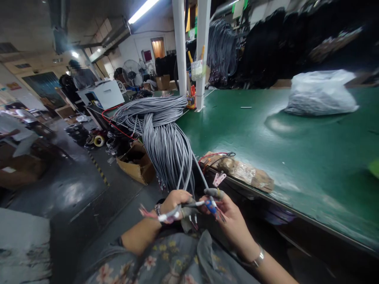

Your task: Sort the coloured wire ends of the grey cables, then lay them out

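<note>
Close in front of my body, my left hand (174,201) is closed around grey cable ends, with a white-sleeved end and thin red wires sticking out to the left. My right hand (229,213) pinches a grey cable (200,169) near its end, where blue tape or a blue sleeve and loose thin wires show. Grey finger covers are on some fingertips of both hands. Beyond them a thick bundle of grey cables (166,146) hangs over the table's edge. Which strands run into which hand is partly hidden.
To the right lies the green table (237,130), with a taped brown block (245,171), a pink clip (219,179) and a white plastic bag (322,94). A white post (203,51) rises from it. An open cardboard box (137,163) stands below the bundle. People work farther left.
</note>
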Demonstrator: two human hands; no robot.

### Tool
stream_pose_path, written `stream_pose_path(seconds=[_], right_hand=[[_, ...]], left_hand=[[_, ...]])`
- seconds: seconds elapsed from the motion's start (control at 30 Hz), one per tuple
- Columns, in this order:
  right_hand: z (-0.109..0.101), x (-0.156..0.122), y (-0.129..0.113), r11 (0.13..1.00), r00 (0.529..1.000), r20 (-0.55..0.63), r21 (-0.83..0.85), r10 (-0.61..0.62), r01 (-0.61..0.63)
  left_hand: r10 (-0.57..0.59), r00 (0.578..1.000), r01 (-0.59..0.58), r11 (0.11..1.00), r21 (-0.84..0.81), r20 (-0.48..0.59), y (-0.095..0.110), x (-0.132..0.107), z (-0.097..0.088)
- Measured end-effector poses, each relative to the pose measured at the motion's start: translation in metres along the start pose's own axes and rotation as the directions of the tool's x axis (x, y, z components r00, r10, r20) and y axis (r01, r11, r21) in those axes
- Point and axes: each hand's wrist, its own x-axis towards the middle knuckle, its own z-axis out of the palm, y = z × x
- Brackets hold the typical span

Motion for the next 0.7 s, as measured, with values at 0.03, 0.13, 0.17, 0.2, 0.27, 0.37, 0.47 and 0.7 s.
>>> stream_pose_path(seconds=[0.03,0.13,0.17,0.2,0.27,0.37,0.47,0.7], right_hand=[[-0.004,0.000,-0.001,0.999,1.000,-0.002,-0.035,-0.020,0.020],[-0.016,0.001,0.002,0.981,0.993,-0.054,-0.169,-0.104,0.094],[-0.018,0.002,0.004,0.969,0.989,-0.070,-0.218,-0.130,0.112],[-0.020,0.003,0.007,0.958,0.986,-0.075,-0.259,-0.146,0.122],[-0.018,0.006,0.012,0.950,0.990,-0.042,-0.288,-0.135,0.117],[-0.009,0.013,0.022,0.975,0.998,0.045,-0.212,-0.054,0.062],[-0.001,0.020,0.035,0.992,0.996,0.068,-0.119,0.055,-0.046],[0.001,0.025,0.054,0.971,0.966,0.098,0.003,0.238,-0.239]], left_hand=[[-0.034,0.998,0.030,0.996,-0.080,-0.047,0.000,-0.002,-0.002],[-0.116,0.978,0.034,0.911,-0.410,-0.175,0.001,-0.005,-0.006],[-0.134,0.968,0.010,0.864,-0.503,-0.211,0.001,-0.005,-0.007],[-0.148,0.962,-0.007,0.827,-0.563,-0.230,0.000,-0.003,-0.008],[-0.176,0.966,0.031,0.806,-0.592,-0.189,-0.002,0.001,-0.006],[-0.222,0.972,0.158,0.852,-0.500,-0.072,-0.005,0.008,0.002],[-0.253,0.955,0.152,0.865,-0.478,-0.156,-0.012,0.013,0.013],[-0.281,0.954,0.203,0.856,-0.475,-0.099,-0.023,0.015,0.029]])
